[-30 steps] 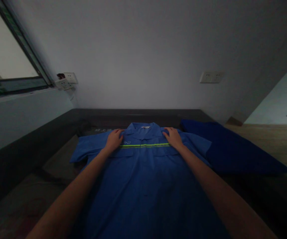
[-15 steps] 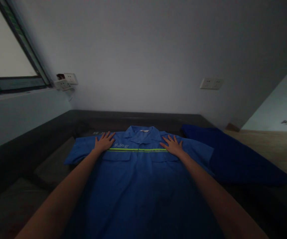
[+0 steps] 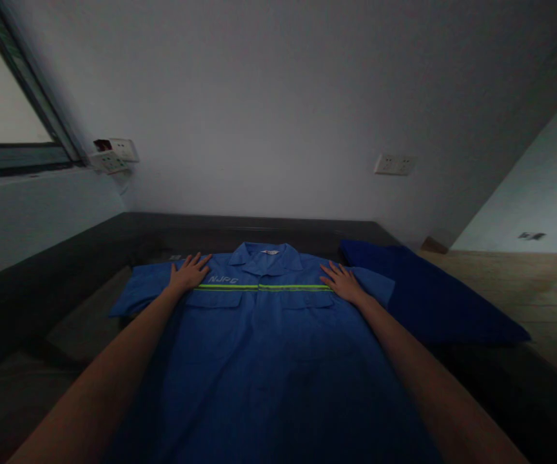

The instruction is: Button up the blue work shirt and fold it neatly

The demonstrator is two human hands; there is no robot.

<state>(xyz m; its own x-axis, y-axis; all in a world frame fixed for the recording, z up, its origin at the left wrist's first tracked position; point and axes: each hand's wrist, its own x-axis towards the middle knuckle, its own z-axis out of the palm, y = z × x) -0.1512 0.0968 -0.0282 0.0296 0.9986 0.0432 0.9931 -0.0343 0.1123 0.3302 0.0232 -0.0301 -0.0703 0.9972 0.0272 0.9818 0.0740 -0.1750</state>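
Note:
A blue short-sleeved work shirt (image 3: 259, 328) lies spread face up, its collar at the far end and a yellow-green stripe across the chest. Pale lettering reading NJPC shows above the stripe. My left hand (image 3: 189, 272) rests flat near the left shoulder, fingers spread. On the opposite side, my right hand (image 3: 343, 282) presses flat by the right sleeve at the stripe's end, fingers apart. The lower part of the shirt fades into shadow toward me.
A dark blue cloth (image 3: 418, 296) lies to the right, partly beneath the right sleeve. Behind stands a grey wall with a socket plate (image 3: 394, 165); a power strip (image 3: 107, 162) hangs at the left near the window frame (image 3: 22, 158). Wooden floor (image 3: 544, 277) shows at right.
My right hand has slid outward across the shirt toward the right sleeve. My left hand stays at the left shoulder. The whole view has shifted slightly, putting the scene further left.

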